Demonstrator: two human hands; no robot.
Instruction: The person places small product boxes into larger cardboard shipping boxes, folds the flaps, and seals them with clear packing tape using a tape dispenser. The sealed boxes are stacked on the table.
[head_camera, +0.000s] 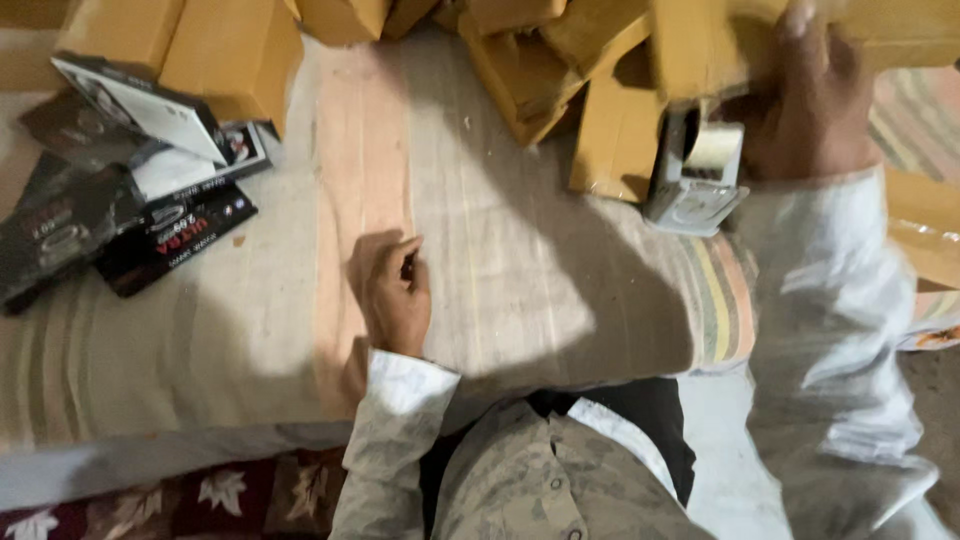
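A: Start at the right hand (805, 105). What is it doing?

B: It is raised at the top right, fingers wrapped around a tan cardboard box (720, 45). Just below its palm sits a grey tape dispenser (695, 175); the hand looks closed on the box, though I cannot tell whether it also grips the dispenser's handle.

A: And the left hand (395, 295)?

B: Loosely curled, fingers drawn together, resting on the striped cloth mat (250, 330). It holds nothing that I can see.

A: How would you do this well?

B: My judgement: keep the box steady with a firm wrap, and keep the dispenser's roll square to the box edge so the tape runs straight. The free hand could brace the box.

A: Which way does the dispenser point?

B: Its long axis runs roughly up and down in the view, roll end toward the box, base toward the person, slightly tilted.

A: Around them?

B: More tan boxes (520, 70) piled across the top, 2 stacked at the upper left (200, 50), and black printed packets (120, 220) spread at the left, well apart from both hands.
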